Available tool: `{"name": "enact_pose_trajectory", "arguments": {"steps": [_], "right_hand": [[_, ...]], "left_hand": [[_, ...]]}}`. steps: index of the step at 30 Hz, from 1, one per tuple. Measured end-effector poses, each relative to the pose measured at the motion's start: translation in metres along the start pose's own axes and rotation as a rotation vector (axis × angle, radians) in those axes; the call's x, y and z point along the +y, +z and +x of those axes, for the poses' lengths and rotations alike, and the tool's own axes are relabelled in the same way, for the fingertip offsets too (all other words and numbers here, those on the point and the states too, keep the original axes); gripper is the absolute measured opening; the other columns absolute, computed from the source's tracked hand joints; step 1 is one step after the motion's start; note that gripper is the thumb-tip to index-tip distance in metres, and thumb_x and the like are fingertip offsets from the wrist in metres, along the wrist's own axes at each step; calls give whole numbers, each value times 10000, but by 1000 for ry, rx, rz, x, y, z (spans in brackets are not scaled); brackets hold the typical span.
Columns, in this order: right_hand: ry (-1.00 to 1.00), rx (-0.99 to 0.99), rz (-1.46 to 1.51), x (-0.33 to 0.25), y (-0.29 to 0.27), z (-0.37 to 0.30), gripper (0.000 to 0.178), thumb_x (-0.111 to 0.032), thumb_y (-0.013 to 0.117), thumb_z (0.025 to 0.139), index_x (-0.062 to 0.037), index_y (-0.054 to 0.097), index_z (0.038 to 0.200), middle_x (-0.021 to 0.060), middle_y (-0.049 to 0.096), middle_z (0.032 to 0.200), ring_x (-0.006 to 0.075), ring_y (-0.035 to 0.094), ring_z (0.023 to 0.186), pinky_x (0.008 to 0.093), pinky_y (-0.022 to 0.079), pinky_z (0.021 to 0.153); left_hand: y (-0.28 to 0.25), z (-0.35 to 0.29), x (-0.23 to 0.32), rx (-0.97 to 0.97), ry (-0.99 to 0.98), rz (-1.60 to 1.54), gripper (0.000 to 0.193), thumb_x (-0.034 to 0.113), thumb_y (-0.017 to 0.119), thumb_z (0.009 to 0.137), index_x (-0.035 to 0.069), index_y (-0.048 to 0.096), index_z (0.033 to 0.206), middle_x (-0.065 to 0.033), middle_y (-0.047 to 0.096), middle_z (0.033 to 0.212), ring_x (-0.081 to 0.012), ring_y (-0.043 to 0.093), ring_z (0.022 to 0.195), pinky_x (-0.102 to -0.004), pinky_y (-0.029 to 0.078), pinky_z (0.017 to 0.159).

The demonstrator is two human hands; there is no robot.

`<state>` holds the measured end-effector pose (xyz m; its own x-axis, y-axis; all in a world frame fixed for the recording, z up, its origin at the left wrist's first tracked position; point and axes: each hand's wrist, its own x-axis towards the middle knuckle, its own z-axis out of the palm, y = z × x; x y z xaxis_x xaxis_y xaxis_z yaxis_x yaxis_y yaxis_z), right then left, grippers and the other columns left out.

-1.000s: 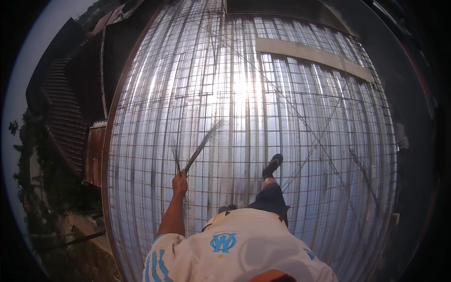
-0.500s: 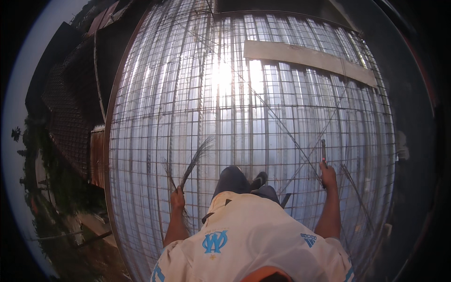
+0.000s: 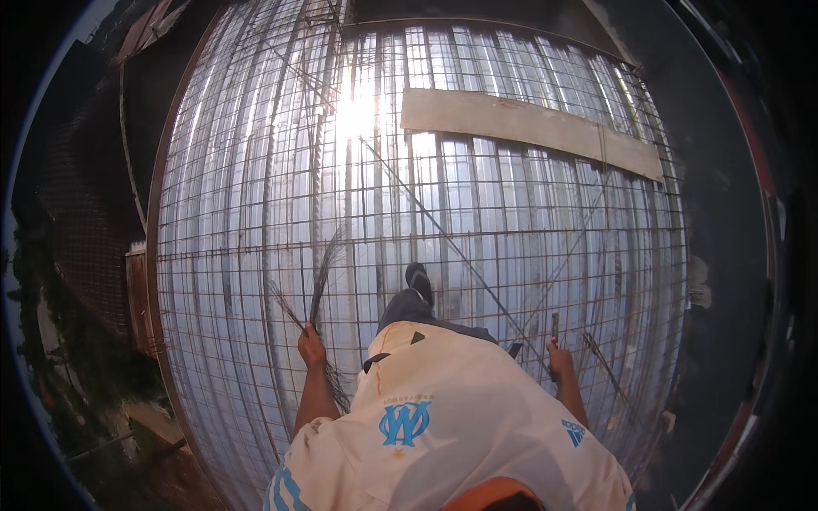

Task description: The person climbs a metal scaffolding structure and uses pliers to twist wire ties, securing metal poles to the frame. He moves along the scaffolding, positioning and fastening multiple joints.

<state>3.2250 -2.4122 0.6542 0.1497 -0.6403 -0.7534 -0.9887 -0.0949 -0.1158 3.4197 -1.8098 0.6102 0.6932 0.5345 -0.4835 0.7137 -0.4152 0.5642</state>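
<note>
My left hand (image 3: 313, 349) is closed round a bundle of thin dark tie wires (image 3: 320, 285), whose loose ends fan out above and below the fist. At the right, my right hand (image 3: 561, 364) grips a slim dark hand tool (image 3: 555, 325) with a touch of red near the fingers; its exact kind is too small to make out. Both hands hang above a steel rebar mesh (image 3: 477, 234), apart from it as far as I can see. Corrugated metal decking (image 3: 366, 277) lies under the mesh. One dark shoe (image 3: 417, 281) shows ahead of my body.
A pale plank (image 3: 528, 128) lies across the mesh at the far right. Loose bars (image 3: 443, 234) cross the grid diagonally. The deck's left edge (image 3: 153, 230) borders a drop, with a tiled roof (image 3: 85, 204) beyond. Sunlight glares off the decking.
I have stepped forward, one shoe now farther ahead. The plank and mesh have shifted left and slightly down in view. My right hand is lower and nearer my body; both hands keep their hold.
</note>
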Motion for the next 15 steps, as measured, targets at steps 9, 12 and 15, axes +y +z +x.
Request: {"name": "enact_pose_trajectory", "arguments": {"steps": [9,12,15], "right_hand": [[184,-226,119,-56,-12,17,572,-517,553,851,47,618,912,142,557,629,241,560,524,405,430,469],[213,-301,107,-104,-21,56,556,-512,550,856,40,609,900,137,547,611,240,554,510,405,426,462],[198,-348,49,-165,-47,118,541,-506,547,861,32,601,889,133,536,594,239,547,496,406,422,456]], "left_hand": [[33,110,250,25,176,2,562,440,403,974,-53,592,783,-145,587,689,-244,544,664,-398,419,632],[55,106,313,28,177,-4,556,440,402,975,-47,589,783,-140,568,677,-237,528,656,-400,414,631],[83,108,332,119,220,-13,553,436,403,975,-50,587,787,-138,552,655,-248,515,634,-405,410,624]]}}
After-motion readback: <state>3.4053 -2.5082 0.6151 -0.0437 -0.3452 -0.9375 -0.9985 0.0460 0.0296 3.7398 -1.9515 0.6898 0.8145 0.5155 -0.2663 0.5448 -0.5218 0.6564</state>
